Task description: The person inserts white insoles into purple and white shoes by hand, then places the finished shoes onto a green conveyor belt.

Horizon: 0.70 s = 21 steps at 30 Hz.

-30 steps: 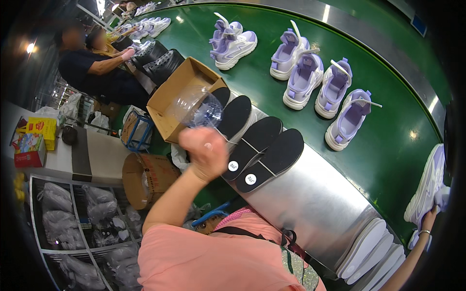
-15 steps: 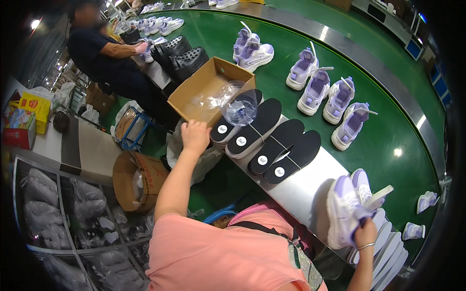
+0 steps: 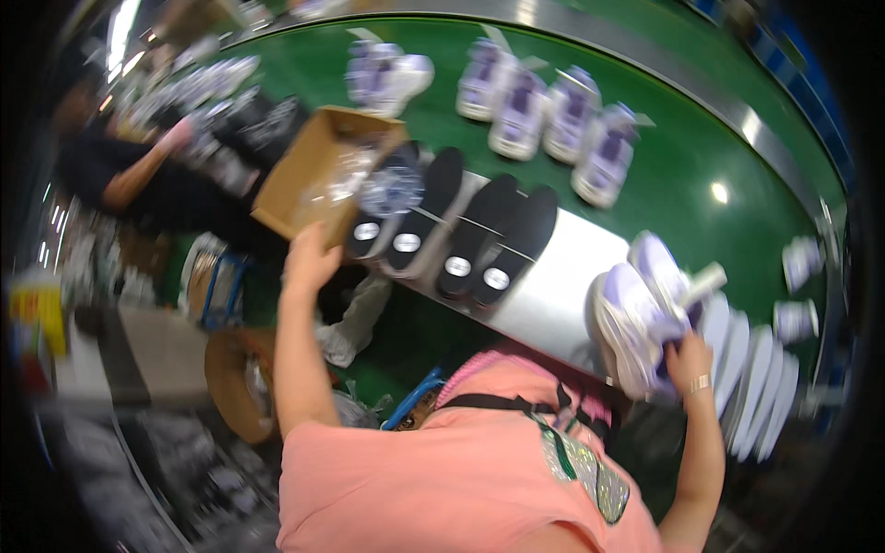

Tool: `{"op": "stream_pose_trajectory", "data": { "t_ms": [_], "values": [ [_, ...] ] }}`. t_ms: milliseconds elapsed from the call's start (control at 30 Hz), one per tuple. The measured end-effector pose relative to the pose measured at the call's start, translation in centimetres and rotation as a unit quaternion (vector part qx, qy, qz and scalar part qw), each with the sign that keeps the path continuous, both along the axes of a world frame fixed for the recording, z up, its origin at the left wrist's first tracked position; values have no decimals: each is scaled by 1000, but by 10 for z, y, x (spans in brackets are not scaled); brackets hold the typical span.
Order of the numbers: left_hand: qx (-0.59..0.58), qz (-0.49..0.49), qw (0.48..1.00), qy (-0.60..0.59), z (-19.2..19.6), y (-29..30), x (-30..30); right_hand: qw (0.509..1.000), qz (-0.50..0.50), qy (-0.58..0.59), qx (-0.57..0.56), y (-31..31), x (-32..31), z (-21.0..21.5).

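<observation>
My left hand [image 3: 312,256], slightly blurred, is closed at the near edge of an open cardboard box [image 3: 293,170] that holds clear plastic. My right hand [image 3: 690,361] grips the heel end of a white and lilac sneaker [image 3: 625,318] at the bench's right end. Close behind it is a second sneaker [image 3: 656,261] of the same kind, and a pale strip sticks up beside them. Between my hands, strapped black insoles [image 3: 479,235] with round white labels lie on the metal bench [image 3: 576,263]. A clear plastic piece [image 3: 392,191] rests over the leftmost ones.
Several white and lilac sneakers [image 3: 521,115] stand on the green surface [image 3: 682,157] beyond the bench. White sole-shaped pieces [image 3: 751,378] fan out at right. A co-worker [image 3: 120,175] stands at far left, near black clogs [image 3: 263,124]. A round-looking carton [image 3: 238,382] sits at lower left.
The view has swung and blurred, shifting most things left and up. My left hand stays at the box and my right hand keeps its sneaker. The second sneaker now shows more.
</observation>
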<state>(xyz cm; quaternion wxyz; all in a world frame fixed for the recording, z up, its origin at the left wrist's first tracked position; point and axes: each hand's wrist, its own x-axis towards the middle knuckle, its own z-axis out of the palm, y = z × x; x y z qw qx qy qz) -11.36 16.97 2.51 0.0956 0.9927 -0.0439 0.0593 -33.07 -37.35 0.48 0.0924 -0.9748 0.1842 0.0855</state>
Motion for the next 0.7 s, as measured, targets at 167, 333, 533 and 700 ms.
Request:
{"op": "stream_pose_trajectory", "data": {
  "t_ms": [167,333,533,700],
  "values": [
    [26,55,994,-94,39,-29,-11,992,-100,79,-16,19,20,17],
    [-332,-146,917,-168,56,-198,-48,989,-115,97,15,25,18,26],
    [-350,-399,839,121,-20,-358,-98,986,-46,-157,-23,-12,-27,26],
    [-382,-433,810,108,-31,-406,-97,975,-173,-133,-26,-67,-51,-14]
  ]
}}
